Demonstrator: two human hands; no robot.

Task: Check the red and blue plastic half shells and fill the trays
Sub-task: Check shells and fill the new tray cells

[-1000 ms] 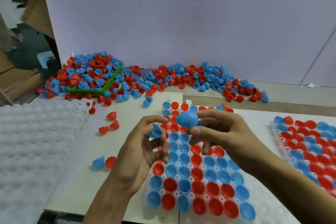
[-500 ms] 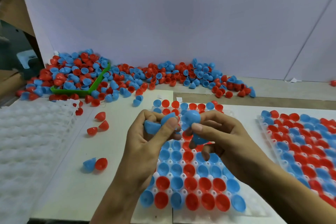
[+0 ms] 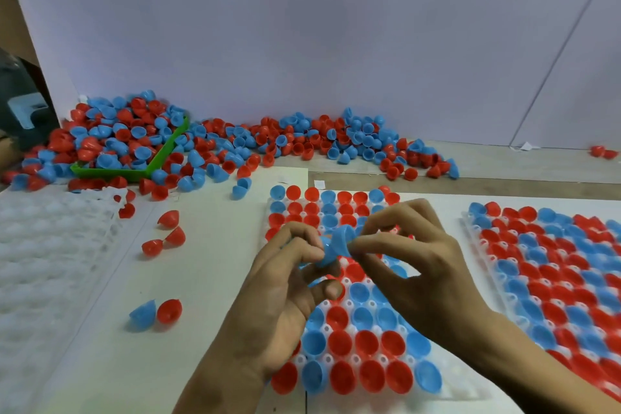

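- Head view, from where I stand: a long heap of red and blue half shells [image 3: 235, 144] runs along the white back wall, well beyond both hands, spilling over a green bin [image 3: 158, 158].
- An empty white tray [image 3: 43, 245] lies far out past the left hand.
- The centre tray [image 3: 356, 339] sits directly under the hands, its pockets holding red and blue shells.
- A second filled tray [image 3: 554, 279] lies just beyond the right hand.
- The left hand [image 3: 285, 296] has its fingers curled, pinching a blue half shell [image 3: 336, 245].
- The right hand [image 3: 413, 265] pinches the same blue shell between thumb and forefinger, other fingers arched.
- Loose shells [image 3: 156, 312] lie on the table left of the left hand.
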